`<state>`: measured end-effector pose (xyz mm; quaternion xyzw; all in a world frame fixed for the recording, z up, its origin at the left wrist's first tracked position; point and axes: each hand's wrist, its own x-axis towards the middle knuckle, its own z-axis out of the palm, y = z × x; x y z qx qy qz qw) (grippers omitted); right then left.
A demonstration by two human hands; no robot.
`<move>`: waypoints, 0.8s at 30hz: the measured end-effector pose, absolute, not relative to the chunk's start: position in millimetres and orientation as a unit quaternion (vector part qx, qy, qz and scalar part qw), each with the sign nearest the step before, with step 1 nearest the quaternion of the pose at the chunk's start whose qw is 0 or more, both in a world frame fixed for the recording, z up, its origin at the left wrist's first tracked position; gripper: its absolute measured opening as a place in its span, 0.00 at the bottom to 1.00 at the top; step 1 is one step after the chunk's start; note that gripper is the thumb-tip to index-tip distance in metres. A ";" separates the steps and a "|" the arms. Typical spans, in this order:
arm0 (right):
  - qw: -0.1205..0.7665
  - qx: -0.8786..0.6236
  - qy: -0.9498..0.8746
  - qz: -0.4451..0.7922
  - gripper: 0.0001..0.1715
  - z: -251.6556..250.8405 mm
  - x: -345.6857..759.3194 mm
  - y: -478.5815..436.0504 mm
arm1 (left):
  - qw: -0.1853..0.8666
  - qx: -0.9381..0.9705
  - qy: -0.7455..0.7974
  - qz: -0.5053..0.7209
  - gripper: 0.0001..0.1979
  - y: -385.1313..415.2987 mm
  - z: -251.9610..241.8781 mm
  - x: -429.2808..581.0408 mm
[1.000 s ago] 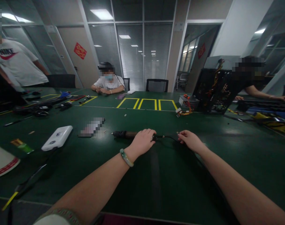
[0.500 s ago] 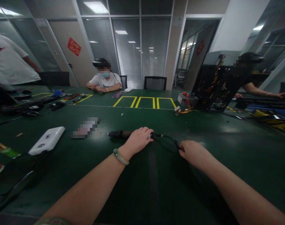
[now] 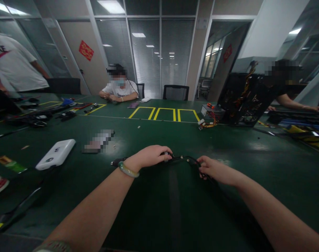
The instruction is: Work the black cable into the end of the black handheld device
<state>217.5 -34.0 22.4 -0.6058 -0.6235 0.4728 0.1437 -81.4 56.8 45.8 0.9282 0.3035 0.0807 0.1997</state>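
My left hand [image 3: 152,155] is wrapped over a dark, stick-shaped electric screwdriver [image 3: 117,162] lying on the green table [image 3: 148,206]. Its tip shows to the left, beyond my bangled wrist, and most of its body is hidden under the hand and wrist. A black cable [image 3: 185,158] runs from its right end to my right hand [image 3: 210,168], whose fingers are closed round the cable. Both hands are low over the table, a short gap apart.
A white power bank [image 3: 56,154] and a blurred-out phone-like item [image 3: 98,141] lie at left. A power supply [image 3: 213,111] and black computer case [image 3: 239,99] stand at back right. Across the table sits a masked person [image 3: 119,89].
My left hand has shifted slightly left, and its wrist now covers more of the screwdriver. The right hand has turned a little, with its fingers more visible on the cable.
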 end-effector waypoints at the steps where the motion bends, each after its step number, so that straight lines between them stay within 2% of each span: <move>1: 0.138 -0.621 -0.643 0.426 0.22 19.7 212.6 -35.8 | 0.189 0.930 0.306 0.083 0.18 56.9 43.4 -80.6; 4: 0.122 -0.649 -0.683 0.313 0.26 16.9 203.9 -40.8 | 0.146 0.934 0.312 0.093 0.19 55.6 37.4 -76.7; 8: 0.095 -0.637 -0.731 0.224 0.15 20.5 198.7 -44.0 | 0.065 0.937 0.325 0.113 0.19 49.5 28.6 -70.4; 10: 0.096 -0.632 -0.747 0.185 0.15 21.5 195.7 -45.0 | 0.043 0.935 0.331 0.119 0.19 46.3 23.7 -67.8; 17: 0.139 -0.640 -0.746 0.119 0.17 13.2 193.0 -41.1 | -0.030 0.929 0.327 0.169 0.17 41.2 17.5 -50.4; 20: 0.153 -0.672 -0.702 0.182 0.23 10.5 200.1 -34.2 | -0.067 0.926 0.333 0.166 0.17 43.7 15.9 -39.5; 24: 0.206 -0.619 -0.634 0.415 0.28 11.3 212.0 -24.9 | -0.075 0.929 0.325 0.162 0.17 45.5 15.0 -34.4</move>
